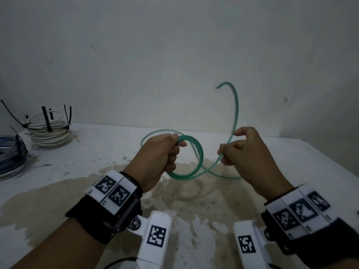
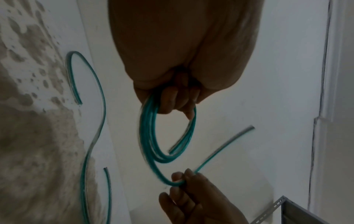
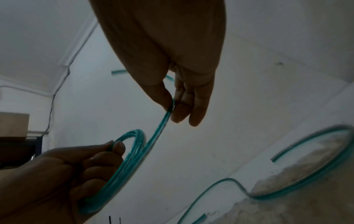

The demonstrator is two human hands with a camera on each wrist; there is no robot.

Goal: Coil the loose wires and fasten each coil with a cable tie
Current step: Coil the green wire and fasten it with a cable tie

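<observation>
My left hand (image 1: pixel 171 150) grips a small coil of green wire (image 1: pixel 200 158) held above the white table (image 1: pixel 281 158), its fingers curled round the loops. To its right, my right hand (image 1: pixel 230 147) pinches the same wire between thumb and fingers, and the free end (image 1: pixel 236 105) curves up past the wall. The left wrist view shows the left hand (image 2: pixel 172 104) round the coil (image 2: pixel 151 144) and the right hand (image 2: pixel 184 180) pinching the strand. In the right wrist view the right hand (image 3: pixel 171 106) pinches the wire leading to the coil (image 3: pixel 132 153).
A white wire coil (image 1: pixel 48 133) with black cable ties and a blue-grey coil (image 1: pixel 10 158) sit at the table's far left. More green wire (image 3: pixel 306 181) lies loose on a brown stained patch (image 1: pixel 194 193). A wall stands close behind the table.
</observation>
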